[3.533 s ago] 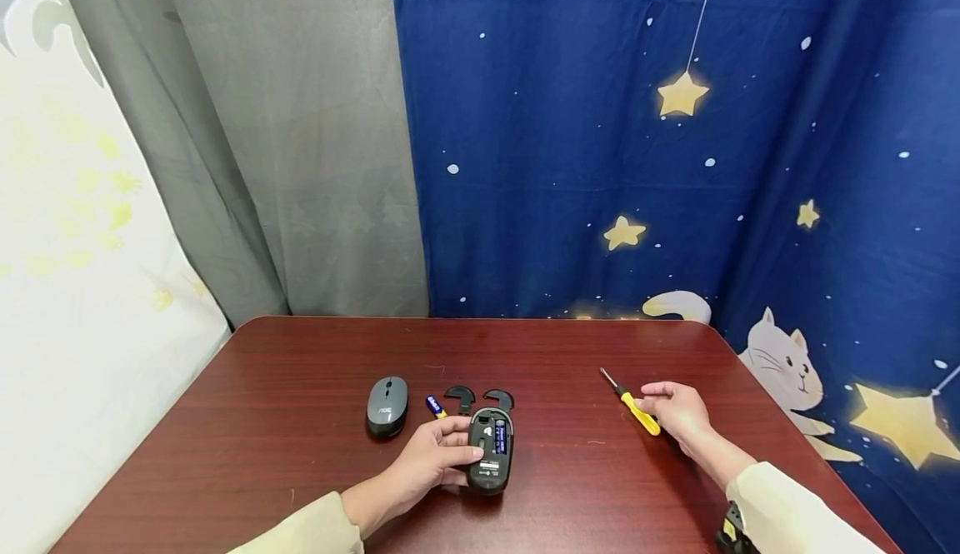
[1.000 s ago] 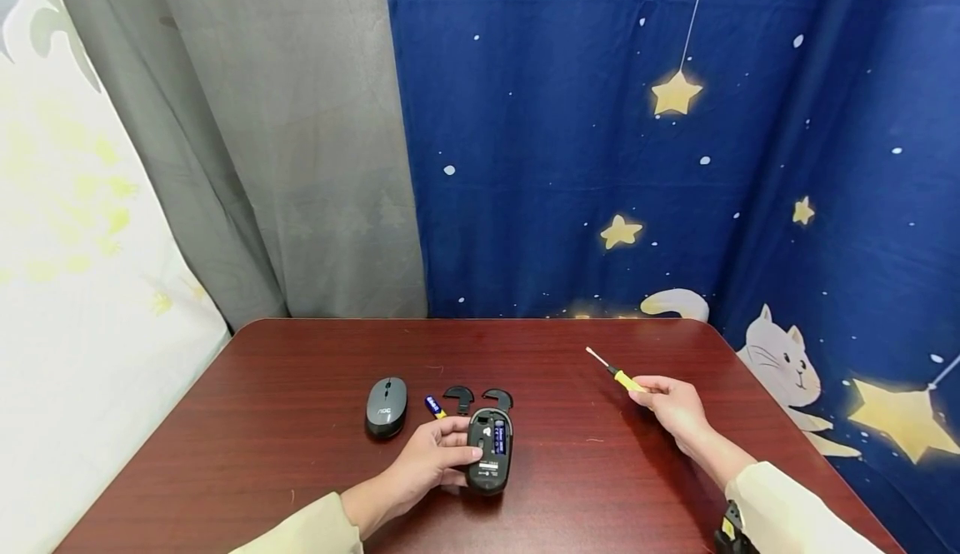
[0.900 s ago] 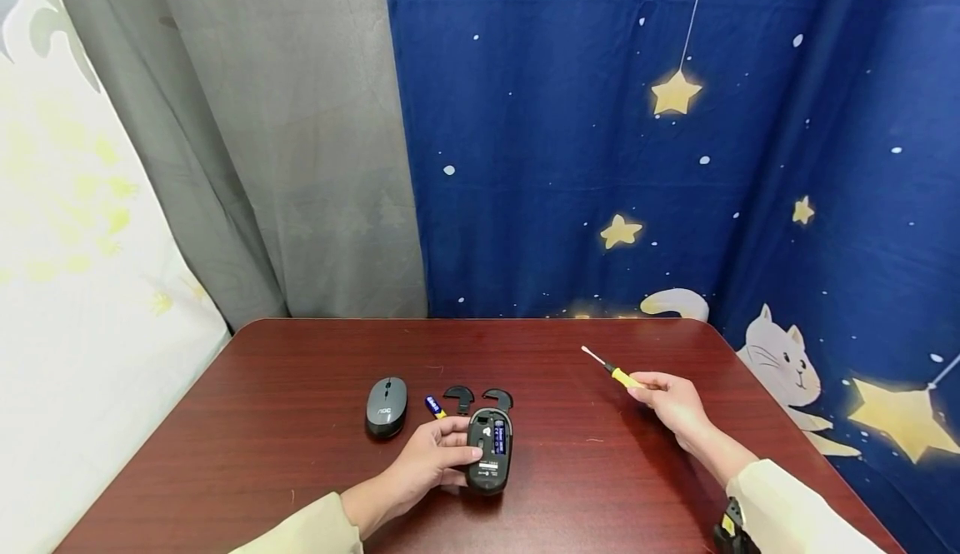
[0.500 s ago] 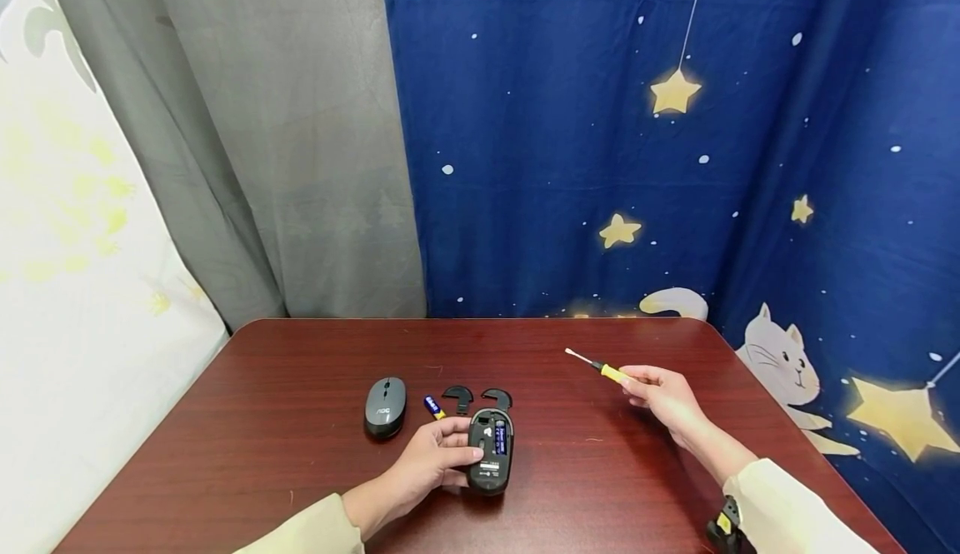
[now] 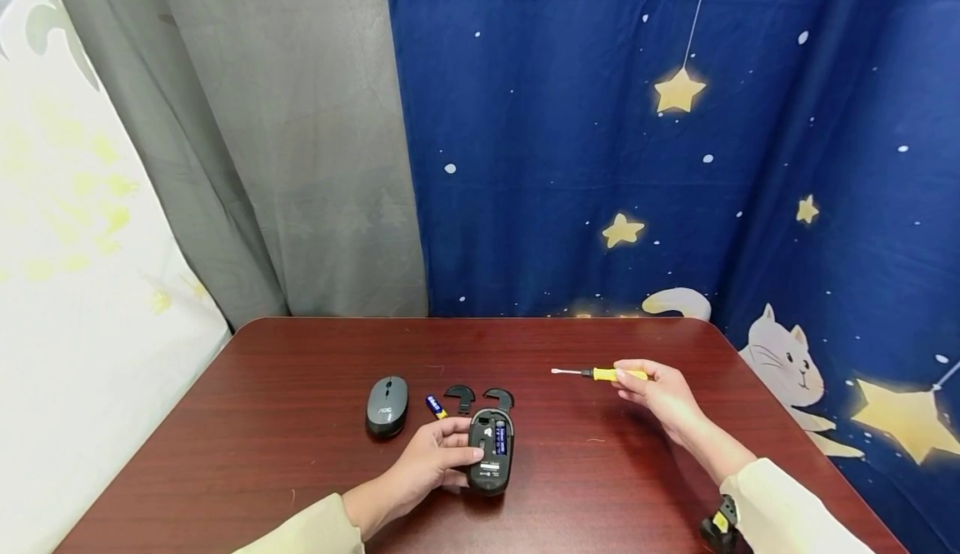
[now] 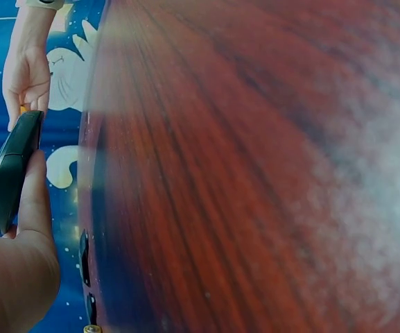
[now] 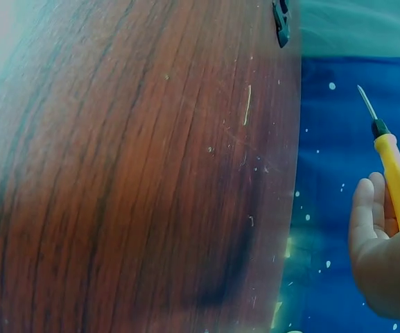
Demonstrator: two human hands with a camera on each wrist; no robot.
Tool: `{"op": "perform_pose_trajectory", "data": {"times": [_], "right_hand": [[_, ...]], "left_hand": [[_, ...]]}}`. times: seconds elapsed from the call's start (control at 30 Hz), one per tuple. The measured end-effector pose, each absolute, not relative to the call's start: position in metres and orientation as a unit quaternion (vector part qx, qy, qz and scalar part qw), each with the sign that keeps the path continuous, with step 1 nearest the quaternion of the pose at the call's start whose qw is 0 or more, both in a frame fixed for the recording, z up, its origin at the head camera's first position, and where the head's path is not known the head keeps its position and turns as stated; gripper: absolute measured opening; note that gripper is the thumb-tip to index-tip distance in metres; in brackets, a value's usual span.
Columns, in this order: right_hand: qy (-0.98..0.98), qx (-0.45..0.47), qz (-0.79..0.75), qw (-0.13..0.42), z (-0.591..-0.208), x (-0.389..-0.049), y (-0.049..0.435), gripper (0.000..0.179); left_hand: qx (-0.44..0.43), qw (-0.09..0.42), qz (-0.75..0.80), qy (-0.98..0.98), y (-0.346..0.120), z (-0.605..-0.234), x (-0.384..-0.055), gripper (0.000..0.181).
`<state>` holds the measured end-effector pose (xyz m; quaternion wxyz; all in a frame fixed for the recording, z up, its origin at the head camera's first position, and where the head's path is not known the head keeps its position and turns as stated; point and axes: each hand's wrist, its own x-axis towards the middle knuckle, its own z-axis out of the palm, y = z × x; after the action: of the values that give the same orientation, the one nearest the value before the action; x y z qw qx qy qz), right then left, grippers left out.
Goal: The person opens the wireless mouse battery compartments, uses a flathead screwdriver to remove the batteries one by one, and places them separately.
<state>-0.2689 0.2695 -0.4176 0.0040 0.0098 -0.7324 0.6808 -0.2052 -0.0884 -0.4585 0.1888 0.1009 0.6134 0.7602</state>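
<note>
My left hand (image 5: 435, 460) grips a black computer mouse (image 5: 491, 472) by its left side, underside up. A dark blue battery (image 5: 501, 439) sits in its uncovered compartment; the thumb lies over the underside. In the left wrist view the mouse (image 6: 12, 170) shows edge-on between thumb and fingers. Off to the right, my right hand (image 5: 660, 391) holds a screwdriver (image 5: 604, 374) by its yellow handle, the metal shaft pointing left toward the mouse. The right wrist view shows the screwdriver (image 7: 394, 173) raised off the table, with the thumb and fingers around its handle.
A grey mouse (image 5: 387, 405) stands upright on the brown table (image 5: 300, 371), left of the left hand. Near the held mouse lie a blue-and-yellow battery (image 5: 435, 406) and two black cover pieces, one left (image 5: 461, 396) and one right (image 5: 499, 397). A blue star curtain (image 5: 540, 162) hangs behind.
My right hand has picked the screwdriver up off the table and carried it left, swinging the shaft from up-left to nearly level. The left hand and its mouse have stayed in place.
</note>
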Motion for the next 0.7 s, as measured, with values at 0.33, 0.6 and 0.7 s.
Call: {"op": "perform_pose_trajectory", "data": {"times": [0.33,0.6,0.7], "right_hand": [[-0.69,0.017,0.724,0.003,-0.411,-0.269,0.262,0.03],[-0.631,0.034,0.775,-0.026,-0.409,-0.266,0.254,0.017],[-0.612,0.037,0.789,-0.036,-0.409,-0.265,0.251,0.014]], "left_hand": [[0.102,0.188,0.759,0.615,-0.088,-0.459,-0.205,0.05],[0.101,0.189,0.759,0.614,-0.089,-0.458,-0.205,0.049],[0.101,0.189,0.76,0.614,-0.089,-0.458,-0.205,0.049]]}}
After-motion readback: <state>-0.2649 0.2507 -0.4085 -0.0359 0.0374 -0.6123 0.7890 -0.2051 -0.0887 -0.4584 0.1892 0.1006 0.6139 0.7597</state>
